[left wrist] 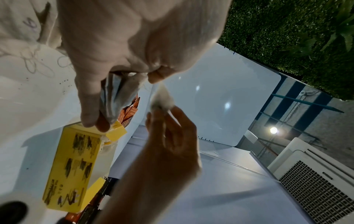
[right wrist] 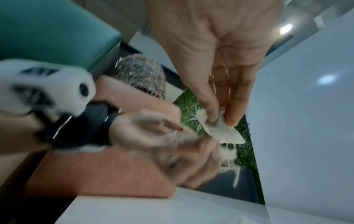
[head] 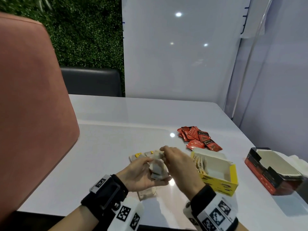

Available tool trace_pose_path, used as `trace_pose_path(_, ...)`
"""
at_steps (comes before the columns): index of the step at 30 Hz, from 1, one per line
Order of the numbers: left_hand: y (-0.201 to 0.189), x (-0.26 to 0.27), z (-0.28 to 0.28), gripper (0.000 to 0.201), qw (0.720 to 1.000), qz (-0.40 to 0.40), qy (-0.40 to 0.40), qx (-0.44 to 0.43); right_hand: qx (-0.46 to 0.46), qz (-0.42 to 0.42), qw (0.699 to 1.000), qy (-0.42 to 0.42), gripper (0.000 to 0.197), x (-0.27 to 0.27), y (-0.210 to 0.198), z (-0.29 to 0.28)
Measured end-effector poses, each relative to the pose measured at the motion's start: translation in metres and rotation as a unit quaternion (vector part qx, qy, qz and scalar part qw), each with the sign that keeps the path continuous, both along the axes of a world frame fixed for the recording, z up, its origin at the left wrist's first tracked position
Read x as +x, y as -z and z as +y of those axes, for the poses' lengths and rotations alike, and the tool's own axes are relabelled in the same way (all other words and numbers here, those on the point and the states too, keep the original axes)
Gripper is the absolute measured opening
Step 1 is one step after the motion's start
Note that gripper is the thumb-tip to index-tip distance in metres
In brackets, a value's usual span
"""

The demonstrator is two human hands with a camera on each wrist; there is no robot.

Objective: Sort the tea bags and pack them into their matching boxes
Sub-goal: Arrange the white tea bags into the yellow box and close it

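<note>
A bunch of soft paper tea bags [head: 156, 167] sits in the left hand [head: 138, 174], with the fingers curled around it, above the white table [head: 116, 130]. The right hand [head: 176, 162] pinches the top of one tea bag [right wrist: 220, 128] with thumb and finger. Just to the right stands the open yellow box [head: 218, 179] with bags inside. Behind it lie red packets [head: 198, 139]. Far right is the red and black box [head: 273, 174].

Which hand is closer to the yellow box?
The right hand. It is just beside the yellow box, pinching a paper tea bag. The left hand holds a bunch of tea bags farther away.
</note>
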State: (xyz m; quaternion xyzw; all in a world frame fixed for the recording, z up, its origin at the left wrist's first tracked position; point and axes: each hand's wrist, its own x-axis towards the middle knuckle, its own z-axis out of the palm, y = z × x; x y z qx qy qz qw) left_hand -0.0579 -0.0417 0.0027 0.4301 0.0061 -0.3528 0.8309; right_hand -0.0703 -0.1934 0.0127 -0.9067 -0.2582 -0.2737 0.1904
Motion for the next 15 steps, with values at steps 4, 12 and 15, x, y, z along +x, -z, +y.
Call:
trace_pose_path(4, -0.0043, -0.0028, 0.0002, 0.025, 1.000, -0.009, 0.002, -0.006, -0.088, 0.005, 0.996, 0.011, 0.036, -0.0083, 0.0072, 0.0073)
trace_pose_path(12, -0.0025, -0.0032, -0.0007, 0.026, 1.000, 0.004, -0.012, 0.017, -0.080, 0.138, 0.987, -0.027, 0.038, -0.0058, 0.0090, 0.0067)
trace_pose_path(15, 0.0030, 0.0003, 0.0010, 0.033, 1.000, 0.001, -0.007, 0.011, -0.096, 0.164, 0.981, -0.040, 0.025, -0.0049, 0.0037, 0.0041)
